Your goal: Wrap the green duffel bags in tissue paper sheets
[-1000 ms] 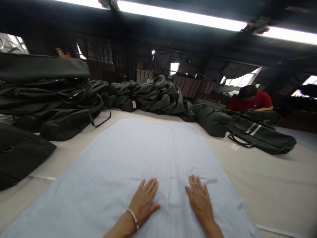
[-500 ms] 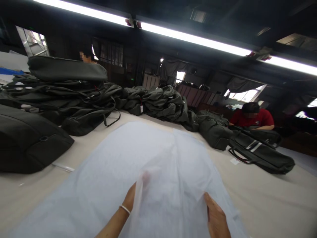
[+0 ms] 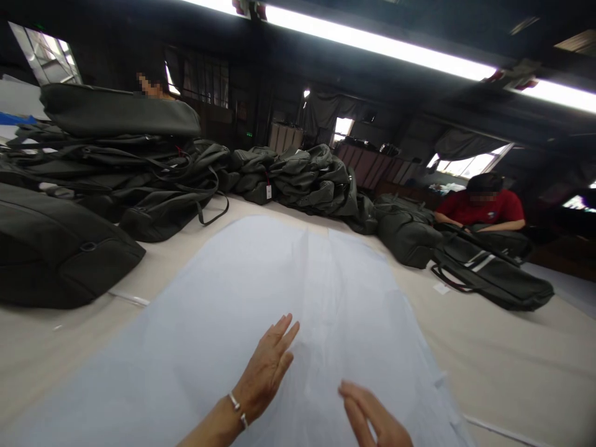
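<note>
Pale blue sheet (image 3: 223,310): spread across lower centre, beneath both hands
Left hand (image 3: 264,369): wide, fingers extended, empty, bottom centre
Right hand (image 3: 375,417): fingers bent, bottom right of centre; whether it pinched fabric could not be told
Dark bags (image 3: 321,183): heaped mid-frame

From where I'm standing, a sheet (image 3: 223,298) is lying along the middle of the worktable (image 3: 521,366). On its left, a duffel bag (image 3: 60,248) is sitting near the table's front, and behind that a stack of bags (image 3: 93,161) is rising, with one long bag (image 3: 121,112) lying across the top. Beyond the sheet's far end, a heap of bags (image 3: 316,186) is stretching sideways. To the right, a rounded bag (image 3: 407,239) is resting beside a handled bag (image 3: 507,279), whose hang tag (image 3: 441,288) is lying on the table. Behind them, a person (image 3: 496,208) is leaning in.
</note>
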`<state>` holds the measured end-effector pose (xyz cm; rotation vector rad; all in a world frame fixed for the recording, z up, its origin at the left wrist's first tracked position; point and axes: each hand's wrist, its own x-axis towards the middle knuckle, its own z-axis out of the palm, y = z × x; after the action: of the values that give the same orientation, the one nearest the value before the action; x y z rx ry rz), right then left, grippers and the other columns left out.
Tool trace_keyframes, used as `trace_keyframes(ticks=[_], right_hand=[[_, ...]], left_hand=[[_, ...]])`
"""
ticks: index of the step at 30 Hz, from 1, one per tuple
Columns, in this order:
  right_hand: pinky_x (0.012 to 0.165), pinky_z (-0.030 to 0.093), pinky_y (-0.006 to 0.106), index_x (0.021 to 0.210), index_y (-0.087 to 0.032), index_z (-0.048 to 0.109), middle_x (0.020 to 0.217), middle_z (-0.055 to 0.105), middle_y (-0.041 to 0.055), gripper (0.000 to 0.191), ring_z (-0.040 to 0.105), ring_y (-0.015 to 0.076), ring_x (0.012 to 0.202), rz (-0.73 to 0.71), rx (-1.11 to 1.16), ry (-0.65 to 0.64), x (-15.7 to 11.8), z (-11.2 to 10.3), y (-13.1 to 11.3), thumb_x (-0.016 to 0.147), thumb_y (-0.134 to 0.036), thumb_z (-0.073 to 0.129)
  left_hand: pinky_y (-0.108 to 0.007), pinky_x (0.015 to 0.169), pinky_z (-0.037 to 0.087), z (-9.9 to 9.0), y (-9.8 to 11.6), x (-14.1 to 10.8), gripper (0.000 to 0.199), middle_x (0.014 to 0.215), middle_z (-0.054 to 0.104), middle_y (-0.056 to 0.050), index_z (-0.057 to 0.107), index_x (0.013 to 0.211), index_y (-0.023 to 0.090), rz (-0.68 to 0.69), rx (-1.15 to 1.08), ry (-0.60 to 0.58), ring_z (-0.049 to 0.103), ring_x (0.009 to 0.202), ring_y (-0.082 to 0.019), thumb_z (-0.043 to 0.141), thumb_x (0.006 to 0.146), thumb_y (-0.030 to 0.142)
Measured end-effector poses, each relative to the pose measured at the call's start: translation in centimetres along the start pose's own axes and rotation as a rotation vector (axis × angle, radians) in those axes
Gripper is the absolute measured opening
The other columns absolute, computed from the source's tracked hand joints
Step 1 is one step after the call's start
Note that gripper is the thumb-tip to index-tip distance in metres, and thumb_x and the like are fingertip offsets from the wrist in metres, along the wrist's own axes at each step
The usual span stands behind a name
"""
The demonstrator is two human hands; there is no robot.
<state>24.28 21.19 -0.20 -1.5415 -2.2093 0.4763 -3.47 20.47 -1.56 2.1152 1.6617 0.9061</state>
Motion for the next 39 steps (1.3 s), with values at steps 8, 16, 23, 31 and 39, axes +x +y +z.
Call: trace_keyframes(ticks=[8, 16, 23, 31, 39], right_hand=[[0.113, 0.023, 0.063, 0.141, -0.005, 0.042, 0.148, 0.038, 0.0173, 0.066, 0.030, 0.0333, 0.140, -0.061, -0.345, 0.057, 8.3, 10.6, 4.0, 0.097, -0.051, 0.026], [0.113, 0.035, 0.047, 0.143, -0.015, 0.040, 0.140, 0.052, 0.0110, 0.046, 0.045, 0.0228, 0.132, -0.346, -0.126, 0.366, 7.7, 11.6, 7.3, 0.099, -0.029, 0.036], [0.114, 0.033, 0.049, 0.146, -0.015, 0.035, 0.147, 0.043, 0.0099, 0.049, 0.034, 0.0248, 0.139, -0.266, 0.076, 0.341, 7.7, 11.8, 1.1, 0.099, -0.029, 0.035], [0.111, 0.038, 0.043, 0.134, -0.015, 0.054, 0.137, 0.055, 0.0101, 0.051, 0.049, 0.0235, 0.129, 0.002, 0.026, 0.128, 9.7, 11.3, 1.6, 0.098, -0.035, 0.024], [0.115, 0.022, 0.056, 0.144, -0.015, 0.040, 0.151, 0.036, 0.0098, 0.056, 0.026, 0.0283, 0.143, -0.152, -0.301, 0.074, 10.5, 12.0, 7.8, 0.090, -0.029, 0.034]], left_hand=[[-0.054, 0.118, 0.021, 2.3, -0.5, 1.4, 0.041, 0.157, 0.026, -0.005, 0.052, 0.133, 0.025, 0.230, 0.307, -0.175, 0.019, 0.145, -0.027, 0.055, 0.093, 0.030], [-0.050, 0.118, 0.025, 1.9, -1.3, 3.1, 0.042, 0.154, 0.033, -0.001, 0.042, 0.142, 0.029, 0.099, 0.013, -0.232, 0.027, 0.143, -0.022, 0.039, 0.100, 0.032], [-0.038, 0.119, 0.028, 1.8, -2.5, 1.9, 0.051, 0.154, 0.032, 0.000, 0.028, 0.151, 0.023, -0.230, -0.403, 0.123, 0.030, 0.142, -0.018, 0.021, 0.103, 0.040], [-0.054, 0.118, 0.020, 1.7, -0.9, 3.3, 0.050, 0.156, 0.028, -0.005, 0.032, 0.148, 0.028, 0.124, 0.153, -0.176, 0.021, 0.145, -0.027, 0.040, 0.100, 0.039], [-0.059, 0.117, 0.014, 3.5, -2.9, 9.2, 0.058, 0.159, 0.018, -0.005, 0.022, 0.151, 0.033, 0.125, 0.204, -0.307, 0.014, 0.146, -0.028, 0.043, 0.098, 0.048]])
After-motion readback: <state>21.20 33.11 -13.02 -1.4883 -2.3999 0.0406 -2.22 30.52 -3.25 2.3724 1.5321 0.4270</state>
